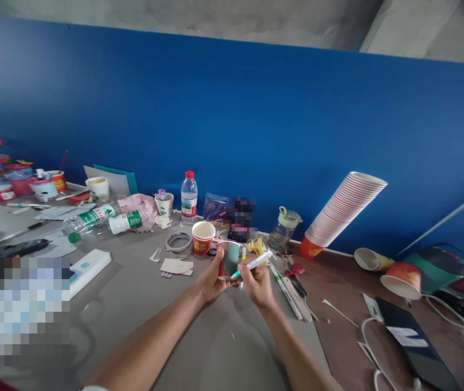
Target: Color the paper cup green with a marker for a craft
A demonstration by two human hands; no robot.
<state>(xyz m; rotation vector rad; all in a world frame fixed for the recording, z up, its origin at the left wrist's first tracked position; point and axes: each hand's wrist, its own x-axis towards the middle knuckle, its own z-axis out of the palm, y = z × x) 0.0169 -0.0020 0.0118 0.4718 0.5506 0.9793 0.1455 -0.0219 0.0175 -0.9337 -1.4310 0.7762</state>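
Observation:
My left hand (pixel 212 282) is closed around a paper cup (pixel 229 259) whose side is coloured teal green over red. In my right hand (pixel 258 282) is a white marker (pixel 259 260) with a teal tip, slanting down to the left. The tip meets the lower right part of the cup's side, or lies very near it. Just behind the held cup stands a red and yellow paper cup (pixel 202 245). Rolls of tape (pixel 179 244) and pieces of beige card (pixel 177 266) lie to the left. A yellow object (pixel 257 247) sits behind my right hand.
A tall leaning stack of paper cups (pixel 333 217) stands at the right. Along the blue partition (pixel 232 119) are a water bottle (pixel 189 198) and a lidded jar (pixel 284 228). Plastic bottles (pixel 93 220) and a power strip (pixel 89 270) lie left. A dark tablet-like device (pixel 413 336) is front right.

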